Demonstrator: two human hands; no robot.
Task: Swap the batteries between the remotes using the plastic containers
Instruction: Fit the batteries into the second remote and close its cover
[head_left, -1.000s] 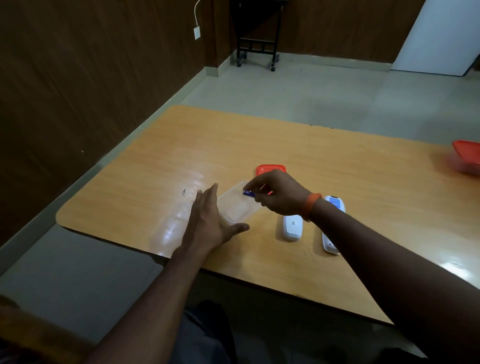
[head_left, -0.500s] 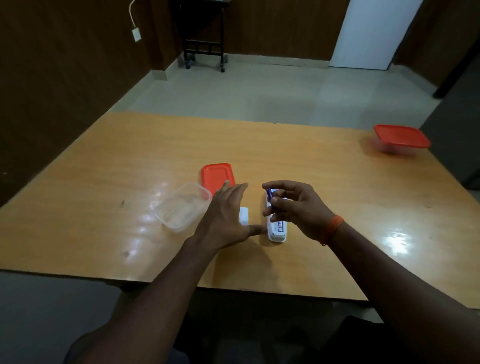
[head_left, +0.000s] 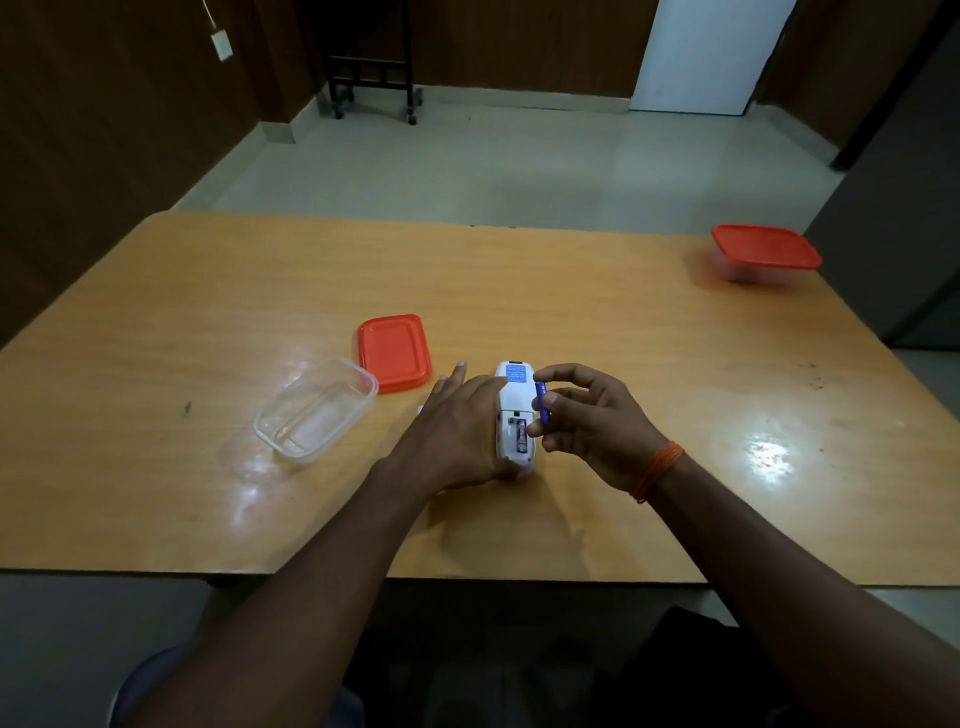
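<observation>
I am holding a blue battery (head_left: 543, 402) pinched between the thumb and fingertips of my right hand (head_left: 597, 421), just above the right edge of the white remote (head_left: 511, 395). The remote is lying face down on the wooden table (head_left: 571, 291) with its battery bay uncovered, and one battery (head_left: 521, 436) is sitting in the bay. My left hand (head_left: 457, 431) is lying flat with straight fingers against the remote's left side, the thumb reaching along its near end. An orange thread band (head_left: 660, 470) is circling my right wrist. At 9 o'clock from my hands the clear plastic container (head_left: 270, 434) is standing open, and its red lid (head_left: 394, 352) is lying just beside it at 11 o'clock. Far off at 2 o'clock a second container (head_left: 763, 254) is sitting shut under a red lid.
</observation>
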